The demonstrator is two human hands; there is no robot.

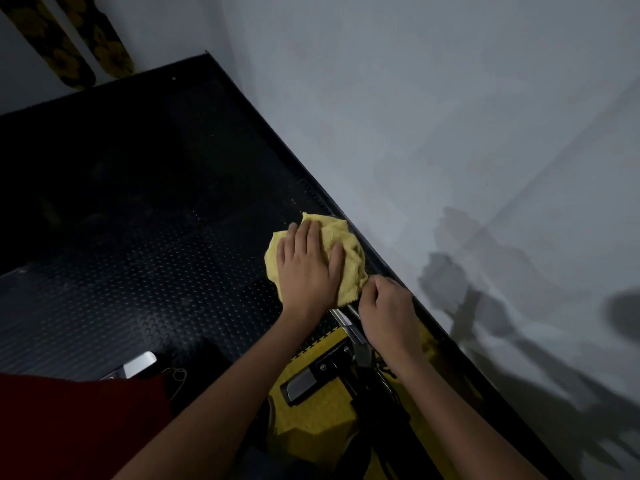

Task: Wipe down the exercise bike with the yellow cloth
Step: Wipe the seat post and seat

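The yellow cloth (351,252) lies bunched over the far end of the exercise bike's metal bar, close to the wall. My left hand (308,268) lies flat on top of the cloth with fingers straight, pressing it down. My right hand (386,308) sits just right of it, fingers curled around the silver bar (346,322) of the bike, touching the cloth's near edge. Below my hands the bike's dark frame and a grey pedal (299,386) show; most of the bike is hidden under my arms.
A black studded rubber mat (138,271) covers the floor to the left. A yellow mat (311,417) lies under the bike. The grey wall (450,133) runs close along the right. Patterned fabric (69,46) hangs at the top left. A red garment (69,427) fills the lower left.
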